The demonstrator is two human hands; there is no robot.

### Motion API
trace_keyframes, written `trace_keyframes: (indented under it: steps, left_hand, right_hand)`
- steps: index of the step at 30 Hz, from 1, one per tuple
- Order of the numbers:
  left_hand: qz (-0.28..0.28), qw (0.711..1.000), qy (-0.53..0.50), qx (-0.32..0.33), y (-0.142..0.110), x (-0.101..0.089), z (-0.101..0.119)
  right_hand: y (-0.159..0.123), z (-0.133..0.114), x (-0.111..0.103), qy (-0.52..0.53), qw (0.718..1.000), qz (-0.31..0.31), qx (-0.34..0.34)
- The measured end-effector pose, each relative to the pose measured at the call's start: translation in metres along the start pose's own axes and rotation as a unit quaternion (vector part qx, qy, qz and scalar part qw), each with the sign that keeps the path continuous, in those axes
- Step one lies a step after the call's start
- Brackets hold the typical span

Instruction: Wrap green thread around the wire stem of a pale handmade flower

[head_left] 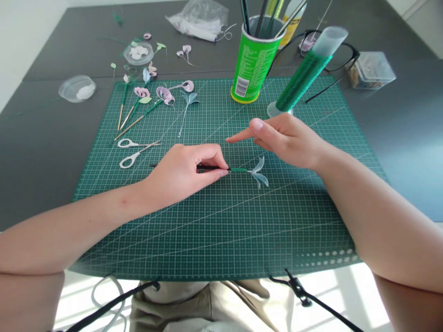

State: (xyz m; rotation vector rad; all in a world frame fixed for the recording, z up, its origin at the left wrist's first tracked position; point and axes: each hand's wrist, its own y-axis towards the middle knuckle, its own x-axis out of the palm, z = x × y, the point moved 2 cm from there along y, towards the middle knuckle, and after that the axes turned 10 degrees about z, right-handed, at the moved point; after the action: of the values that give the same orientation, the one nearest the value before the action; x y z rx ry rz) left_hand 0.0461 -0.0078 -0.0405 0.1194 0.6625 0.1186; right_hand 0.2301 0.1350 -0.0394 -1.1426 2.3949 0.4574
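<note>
My left hand (pixel 188 173) pinches a thin dark stick (pixel 212 167) between thumb and fingers, low over the green cutting mat. Green wrapping (pixel 238 169) covers the stick's right end, and a pale blue petalled flower (pixel 259 173) sticks out beyond it. My right hand (pixel 284 138) hovers above and to the right of the flower, index finger stretched toward the left and thumb apart from it. Nothing shows between its fingers; any fine thread there is too thin to make out. Just behind this hand stands a tube wound with green thread (pixel 304 83).
White-handled scissors (pixel 129 160) lie open on the cutting mat (pixel 194 230), left of my left hand. Behind them are several wrapped flower stems (pixel 133 108) and a blue flower (pixel 188 99). A green can (pixel 254 69) holds tools. Farther back lie glasses (pixel 355 53) and a clear box (pixel 372 71).
</note>
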Motion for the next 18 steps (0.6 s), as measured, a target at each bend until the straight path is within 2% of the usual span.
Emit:
trace_keyframes:
  steps: [11,18]
  left_hand:
    - [0.005,0.999,-0.014,-0.040,-0.0013,-0.0009,0.0036]
    - [0.038,0.999,-0.007,-0.021,-0.0006,-0.0039,0.0072]
  right_hand:
    - [0.0000,0.0018,0.0009,-0.002,0.999,-0.037,-0.007]
    - [0.0007,0.0074,0.0026,0.061,0.997,-0.035,0.033]
